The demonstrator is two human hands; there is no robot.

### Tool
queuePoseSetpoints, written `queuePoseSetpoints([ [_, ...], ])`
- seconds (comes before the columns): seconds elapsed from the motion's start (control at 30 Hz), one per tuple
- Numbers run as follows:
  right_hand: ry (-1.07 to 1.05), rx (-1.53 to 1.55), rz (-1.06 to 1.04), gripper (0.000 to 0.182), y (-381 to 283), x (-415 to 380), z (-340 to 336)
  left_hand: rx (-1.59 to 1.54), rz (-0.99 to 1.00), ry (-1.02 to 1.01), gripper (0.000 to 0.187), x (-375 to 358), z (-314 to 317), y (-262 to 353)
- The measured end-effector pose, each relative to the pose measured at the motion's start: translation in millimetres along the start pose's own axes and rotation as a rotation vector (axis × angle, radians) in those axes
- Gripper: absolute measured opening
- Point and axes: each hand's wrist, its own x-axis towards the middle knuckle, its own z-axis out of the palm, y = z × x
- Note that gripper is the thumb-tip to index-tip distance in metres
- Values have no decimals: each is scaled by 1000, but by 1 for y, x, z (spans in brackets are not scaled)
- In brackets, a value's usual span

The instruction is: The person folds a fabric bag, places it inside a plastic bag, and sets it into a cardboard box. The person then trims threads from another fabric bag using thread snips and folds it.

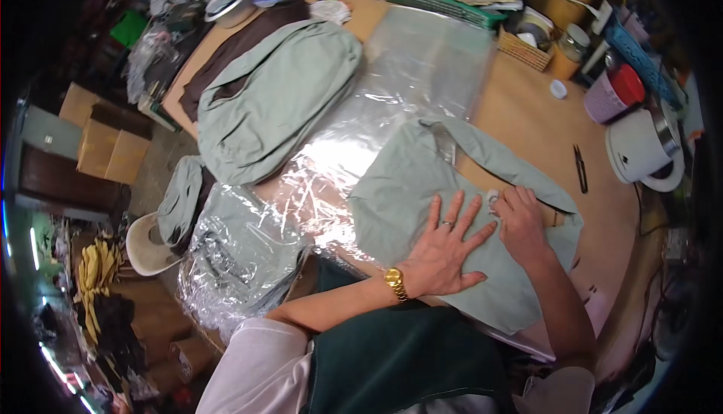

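A pale grey-green garment (407,181) lies spread on the table in front of me, with one long narrow part curving off to the right. My left hand (444,257) rests flat on it, fingers spread, a gold watch (395,283) at the wrist. Just to the right, my right hand (521,222) has bent fingers drawn together at the garment's inner edge. A small whitish piece (493,202) shows beside those fingertips. What they grip, if anything, is hidden.
Clear plastic sheets (429,56) cover the table's middle. Folded grey-green garments (282,101) lie at upper left, and plastic-wrapped ones (245,245) at lower left. Black thread snips (580,168), a white kettle (640,147), a pink basket (611,96) and a jar (575,41) stand or lie right.
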Motion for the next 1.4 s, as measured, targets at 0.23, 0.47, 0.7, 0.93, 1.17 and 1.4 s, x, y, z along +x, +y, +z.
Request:
queuePoseSetpoints([
  [0.23,20,9,-11,19,2,-3,5,-41,2,45,80,-3,1,-3],
  [0.47,86,30,10,15,-4,18,19,7,-4,-11,77,0,1,1],
  [0.7,111,-93,236,11,-13,-46,-2,31,-87,-252,63,24,-26,11],
  [0.93,252,42,326,15,-6,-56,8,-138,-41,-13,46,53,-16,-9],
  [1.17,152,846,651,12,30,-40,-20,0,157,4,48,-8,-1,-8],
  [1.4,-4,447,83,8,6,-18,2,12,126,-25,49,-11,4,-13],
])
